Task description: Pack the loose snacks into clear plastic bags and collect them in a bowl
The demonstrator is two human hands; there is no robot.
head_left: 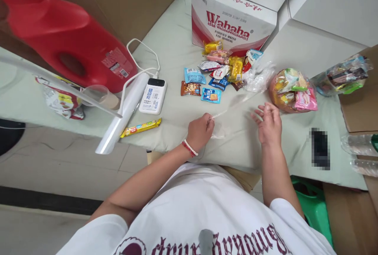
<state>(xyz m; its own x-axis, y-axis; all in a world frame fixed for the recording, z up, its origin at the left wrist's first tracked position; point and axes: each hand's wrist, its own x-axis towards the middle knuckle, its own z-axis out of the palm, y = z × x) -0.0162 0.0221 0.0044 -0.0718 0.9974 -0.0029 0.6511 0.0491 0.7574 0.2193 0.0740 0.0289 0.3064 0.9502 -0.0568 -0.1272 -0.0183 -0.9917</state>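
Behind snacks [220, 69], Wahaha box [233, 16] (purified water), left hand [200, 131] pinching clear bag [233, 107]

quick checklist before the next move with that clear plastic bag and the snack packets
1. Left hand pinches the clear thin plastic bag: ok.
2. Right hand grips the bag: not ok, fingers spread, just touching.
3. Bag mouth open: cannot tell, the film is too transparent.
4. Pile of small colourful snack packets lies beyond the bag, unobstructed: ok.
5. Pale green table cover under the bag is bare: ok.
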